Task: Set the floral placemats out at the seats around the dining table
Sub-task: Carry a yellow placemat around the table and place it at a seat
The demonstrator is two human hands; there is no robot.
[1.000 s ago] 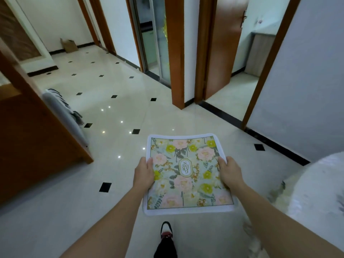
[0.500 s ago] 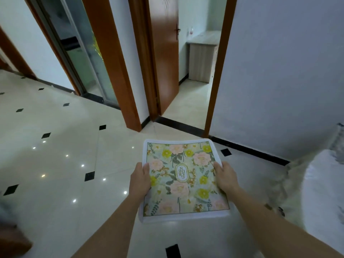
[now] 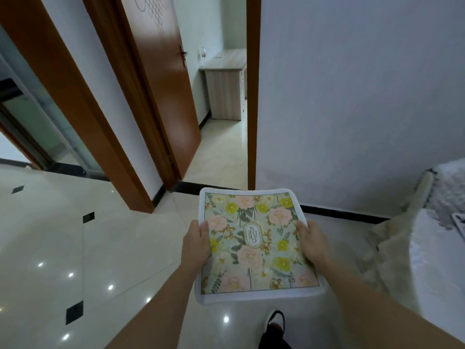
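Tiled floor (image 3: 63,235), glossy, black diamond insets. Left hand (image 3: 196,244) grips the left edge of the floral placemat (image 3: 254,245); mat held flat in the air above the floor. Right hand (image 3: 312,244) grips its right edge. Cloth-covered bench (image 3: 432,260), far right.

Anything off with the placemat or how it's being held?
Nothing stands out. The floral placemat is intact and roughly level, gripped at its side edges by the left hand and right hand.

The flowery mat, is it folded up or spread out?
Spread out: the floral placemat shows its whole printed face and white border, gripped at either side by the left hand and right hand.
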